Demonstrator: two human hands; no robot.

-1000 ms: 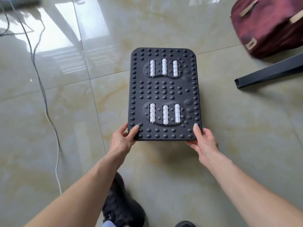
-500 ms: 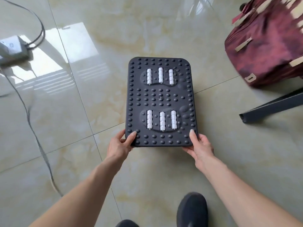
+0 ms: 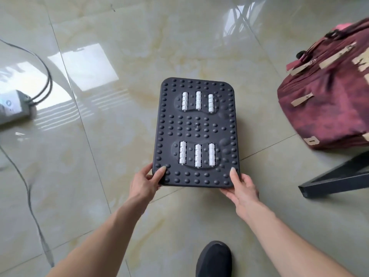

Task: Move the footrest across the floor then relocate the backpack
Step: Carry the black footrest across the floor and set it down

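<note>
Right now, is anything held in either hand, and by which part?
Both hands hold the black footrest by its near edge: left hand at the near-left corner, right hand at the near-right corner.

Bright, even daylight. Glossy tiled floor (image 3: 111, 176) throws hard window glare at its left side, a white patch with blind-like stripes, plus a smaller reflection near the top edge. Soft shadow under the near end of the footrest (image 3: 196, 132), fading toward the shoe (image 3: 213, 258). Footrest studs and rollers are sharp in the centre. Backpack (image 3: 327, 108) at the right edge is motion-smeared, lettering soft. Power strip (image 3: 14, 108) at the left edge is blurred too. Wide-angle bending: tile joints and forearms splay outward toward the corners.
</note>
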